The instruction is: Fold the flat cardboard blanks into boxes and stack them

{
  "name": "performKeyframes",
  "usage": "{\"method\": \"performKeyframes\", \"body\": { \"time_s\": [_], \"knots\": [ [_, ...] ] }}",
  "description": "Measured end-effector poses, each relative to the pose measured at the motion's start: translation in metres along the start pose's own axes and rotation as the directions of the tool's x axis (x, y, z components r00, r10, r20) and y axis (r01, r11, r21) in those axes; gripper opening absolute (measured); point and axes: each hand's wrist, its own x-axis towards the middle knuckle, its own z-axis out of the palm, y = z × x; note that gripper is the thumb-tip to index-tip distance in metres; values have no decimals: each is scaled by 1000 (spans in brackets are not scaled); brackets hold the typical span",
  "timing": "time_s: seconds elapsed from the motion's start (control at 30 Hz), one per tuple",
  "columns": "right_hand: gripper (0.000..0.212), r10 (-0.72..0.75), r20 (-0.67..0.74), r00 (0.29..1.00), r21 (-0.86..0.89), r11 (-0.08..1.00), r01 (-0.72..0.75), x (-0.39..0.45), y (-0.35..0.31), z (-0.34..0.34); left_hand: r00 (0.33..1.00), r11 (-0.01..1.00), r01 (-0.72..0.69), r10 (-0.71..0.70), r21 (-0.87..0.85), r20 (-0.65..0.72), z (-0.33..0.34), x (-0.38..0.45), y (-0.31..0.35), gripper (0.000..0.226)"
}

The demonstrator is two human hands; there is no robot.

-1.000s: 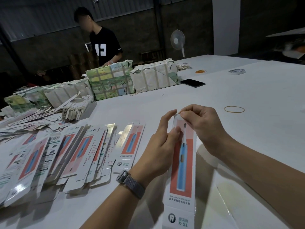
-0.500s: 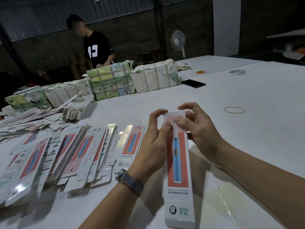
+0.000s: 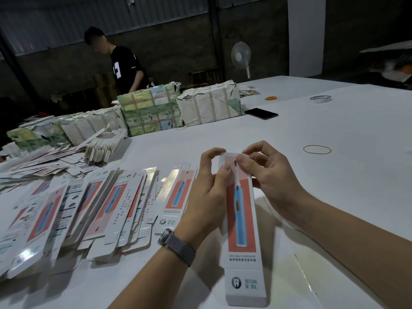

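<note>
Above the white table (image 3: 334, 130), a long, narrow white-and-coral cardboard toothbrush box (image 3: 242, 219) is pinched at its far end by both hands, left hand (image 3: 208, 197) and right hand (image 3: 270, 175), its long axis running back toward the wearer, flat blanks (image 3: 111, 208) lying nearer the left.

Flat blanks (image 3: 124, 204) left of box (image 3: 242, 221) (rubber band (image 3: 317, 149) right).

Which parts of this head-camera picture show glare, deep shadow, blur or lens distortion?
Head view: glare on the silvery flat blanks; the back wall is dark; the far right corner is blurred; the white table edges bow from the wide-angle lens; the box and both hands are sharp.
</note>
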Motion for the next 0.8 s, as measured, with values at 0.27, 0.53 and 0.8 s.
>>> {"method": "performKeyframes", "body": {
  "time_s": [0.27, 0.53, 0.8],
  "knots": [
    [69, -256, 247, 935, -580, 734, 354, -13, 7, 7, 945, 982, -59, -4, -181, -327, -15, 10, 2, 25],
    [66, -229, 276, 933, -800, 483, 355, -4, -8, -2, 963, 989, 11, -50, -145, -266, -13, 10, -7, 22],
    [67, -130, 84, 988, -946, 302, 120, -9, -67, -89, 977, 1000, -19, 16, -11, -211, -20, 18, -22, 21]
  ]
}}
